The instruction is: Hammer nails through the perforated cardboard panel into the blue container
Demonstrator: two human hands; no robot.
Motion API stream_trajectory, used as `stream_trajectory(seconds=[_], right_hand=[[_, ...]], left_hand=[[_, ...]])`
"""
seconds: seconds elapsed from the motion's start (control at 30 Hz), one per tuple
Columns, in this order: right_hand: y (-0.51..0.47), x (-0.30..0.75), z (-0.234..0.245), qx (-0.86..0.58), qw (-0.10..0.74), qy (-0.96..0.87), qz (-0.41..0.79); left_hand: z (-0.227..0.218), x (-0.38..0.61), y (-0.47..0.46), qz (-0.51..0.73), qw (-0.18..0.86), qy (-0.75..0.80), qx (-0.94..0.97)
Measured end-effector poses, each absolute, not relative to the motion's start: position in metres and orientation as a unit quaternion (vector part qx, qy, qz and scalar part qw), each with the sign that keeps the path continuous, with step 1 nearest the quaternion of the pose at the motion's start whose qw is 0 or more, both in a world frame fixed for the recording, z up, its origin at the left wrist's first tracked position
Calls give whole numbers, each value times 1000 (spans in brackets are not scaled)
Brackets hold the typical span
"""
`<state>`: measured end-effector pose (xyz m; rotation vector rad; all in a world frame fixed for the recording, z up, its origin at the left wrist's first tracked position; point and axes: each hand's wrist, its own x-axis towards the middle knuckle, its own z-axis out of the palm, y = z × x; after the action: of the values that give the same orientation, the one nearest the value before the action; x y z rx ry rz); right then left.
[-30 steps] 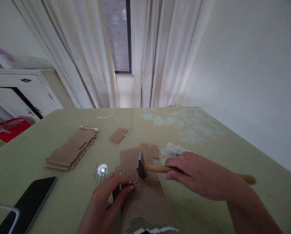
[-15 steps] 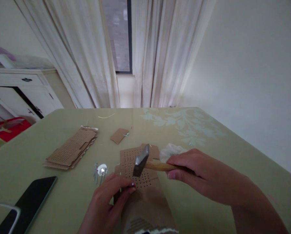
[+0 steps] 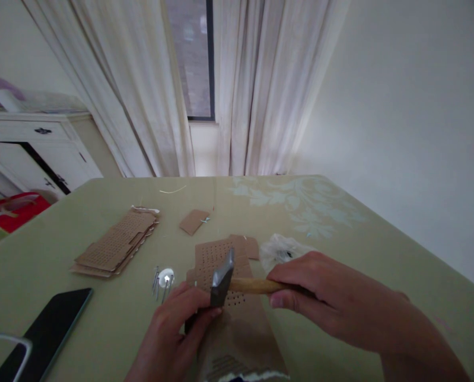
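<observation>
My right hand point(image 3: 328, 297) grips the wooden handle of a hammer point(image 3: 224, 278). The hammer's metal head is down at the fingertips of my left hand point(image 3: 179, 321). Thumb and index finger of that hand are pinched around a nail, whose top the hammer head now covers. Under both lies a piece of brown cardboard point(image 3: 243, 329) punched with rows of small holes, its near edge torn. Several loose nails point(image 3: 156, 282) lie left of my left hand, beside and over a shiny white disc point(image 3: 166, 277).
A stack of perforated cardboard pieces point(image 3: 115, 241) lies to the left, with a small cardboard square point(image 3: 194, 221) farther back. A crumpled clear plastic bag point(image 3: 274, 249) sits beyond my right hand. A dark phone point(image 3: 48, 329) rests at the front left of the green table point(image 3: 320, 350).
The hammer has come down and slightly left, from above the nail onto it at my left fingertips. My left hand has stayed in place.
</observation>
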<state>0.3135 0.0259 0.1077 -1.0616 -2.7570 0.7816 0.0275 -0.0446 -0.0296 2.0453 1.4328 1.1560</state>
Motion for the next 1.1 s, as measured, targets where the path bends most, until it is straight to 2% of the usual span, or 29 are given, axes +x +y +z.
stream_trajectory(seconds=[0.1, 0.27, 0.37, 0.47, 0.63, 0.83, 1.0, 1.1], right_hand=[[28, 312, 108, -334, 15, -908, 253], [26, 312, 111, -343, 51, -901, 260], [26, 310, 110, -339, 17, -906, 253], [27, 310, 109, -334, -1, -911, 243], [28, 313, 107, -339, 36, -904, 259], [28, 306, 100, -342, -27, -915, 214], [30, 305, 99, -346, -5, -910, 229], [30, 305, 97, -346, -24, -911, 222]], left_hand=[[-32, 28, -46, 418, 204, 507, 725], [-34, 29, -50, 432, 235, 510, 706], [-33, 28, -49, 421, 258, 516, 700], [-31, 27, -49, 406, 247, 514, 714], [-28, 27, -51, 388, 225, 538, 714], [-29, 24, -52, 383, 178, 544, 725], [-27, 27, -53, 395, 206, 549, 707], [-26, 29, -54, 401, 229, 553, 694]])
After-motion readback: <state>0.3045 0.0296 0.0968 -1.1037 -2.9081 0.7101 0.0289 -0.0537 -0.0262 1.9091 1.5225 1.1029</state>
